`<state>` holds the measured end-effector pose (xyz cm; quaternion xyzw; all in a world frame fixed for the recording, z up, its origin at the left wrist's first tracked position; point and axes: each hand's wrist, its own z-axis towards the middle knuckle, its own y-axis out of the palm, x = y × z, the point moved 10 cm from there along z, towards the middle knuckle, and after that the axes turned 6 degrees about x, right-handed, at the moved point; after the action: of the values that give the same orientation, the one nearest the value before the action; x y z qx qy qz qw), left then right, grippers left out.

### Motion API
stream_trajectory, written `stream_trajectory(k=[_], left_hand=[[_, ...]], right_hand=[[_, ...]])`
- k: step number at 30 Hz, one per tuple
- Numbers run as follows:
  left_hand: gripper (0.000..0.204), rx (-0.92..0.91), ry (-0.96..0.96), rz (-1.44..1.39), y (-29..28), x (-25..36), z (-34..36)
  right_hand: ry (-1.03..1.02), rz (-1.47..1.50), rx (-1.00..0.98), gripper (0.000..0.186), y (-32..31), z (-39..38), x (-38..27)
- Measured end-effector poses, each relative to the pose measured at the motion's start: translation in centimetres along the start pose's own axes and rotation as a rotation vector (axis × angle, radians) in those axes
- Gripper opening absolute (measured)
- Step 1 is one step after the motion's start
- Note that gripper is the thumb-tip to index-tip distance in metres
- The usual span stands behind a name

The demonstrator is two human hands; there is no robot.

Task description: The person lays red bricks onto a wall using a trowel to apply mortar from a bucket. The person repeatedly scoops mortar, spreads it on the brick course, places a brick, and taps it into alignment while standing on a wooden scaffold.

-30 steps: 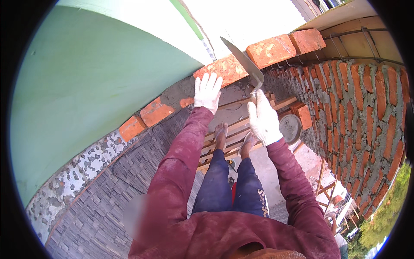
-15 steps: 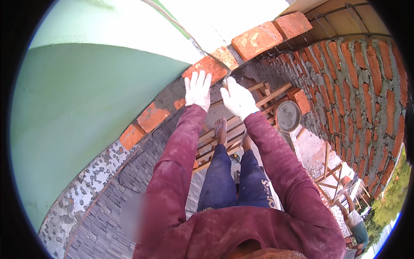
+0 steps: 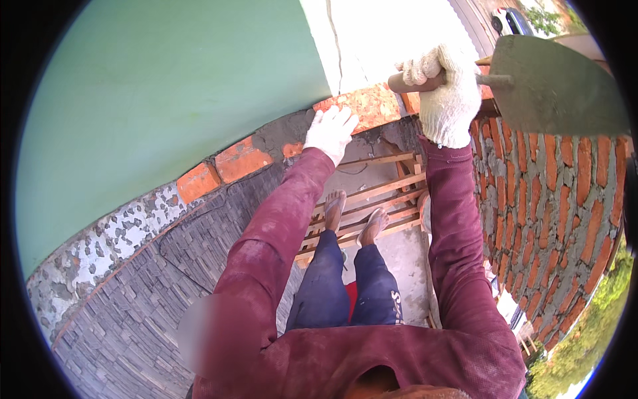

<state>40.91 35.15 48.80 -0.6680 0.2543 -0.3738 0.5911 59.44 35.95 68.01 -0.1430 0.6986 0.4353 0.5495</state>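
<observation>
My left hand point(image 3: 330, 133), in a white glove, rests with fingers apart on the near edge of a red brick point(image 3: 369, 105) on the ledge. To the left of it, grey mortar point(image 3: 279, 135) and more bricks point(image 3: 242, 161) run along the green wall point(image 3: 159, 100). My right hand point(image 3: 444, 93), also gloved, is closed around the wooden handle of a trowel point(image 3: 555, 86), holding it raised at the right end of that brick, its broad blade pointing right and hiding part of the brickwork behind.
A rough brick wall point(image 3: 551, 219) rises at the right. Wooden slats point(image 3: 372, 193) lie below, near my sandalled feet. Grey stone cladding point(image 3: 153, 279) covers the lower left wall. A white car point(image 3: 505, 21) and trees point(image 3: 571, 352) show at the edges.
My right hand and trowel have swung up and rightward; the blade, earlier down among the bricks, is now raised sideways. My left hand stays on the brick as the view shifts.
</observation>
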Motion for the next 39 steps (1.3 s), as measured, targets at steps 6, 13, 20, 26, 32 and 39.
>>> stream_trajectory(k=[6, 13, 20, 26, 32, 39], left_hand=[[0.058, 0.081, 0.047, -0.024, -0.5, 1.2, 0.6], [0.060, 0.171, -0.021, -0.075, -0.9, -0.8, -1.1], [0.083, 0.361, -0.777, -0.331, -1.1, -9.8, -4.9], [0.108, 0.100, -1.035, -0.422, 0.9, -10.4, -5.8], [0.123, 0.103, -1.261, -0.501, 1.3, -10.5, -6.8], [0.123, -0.040, -1.303, -0.445, 2.0, -11.0, -7.2]], right_hand=[[-0.059, -0.189, 0.010, 0.037, -6.2, 1.1, 13.5], [0.084, 0.039, -0.074, 0.021, -4.0, 0.6, 11.9], [0.023, -0.199, -0.120, 0.025, -1.3, -1.3, 12.2], [0.153, -0.004, -0.123, 0.017, -4.4, 0.0, 18.5], [0.008, -0.170, -0.093, 0.029, -3.1, -1.2, 17.0], [0.103, -0.388, -0.094, 0.035, -4.8, -2.8, 13.2]])
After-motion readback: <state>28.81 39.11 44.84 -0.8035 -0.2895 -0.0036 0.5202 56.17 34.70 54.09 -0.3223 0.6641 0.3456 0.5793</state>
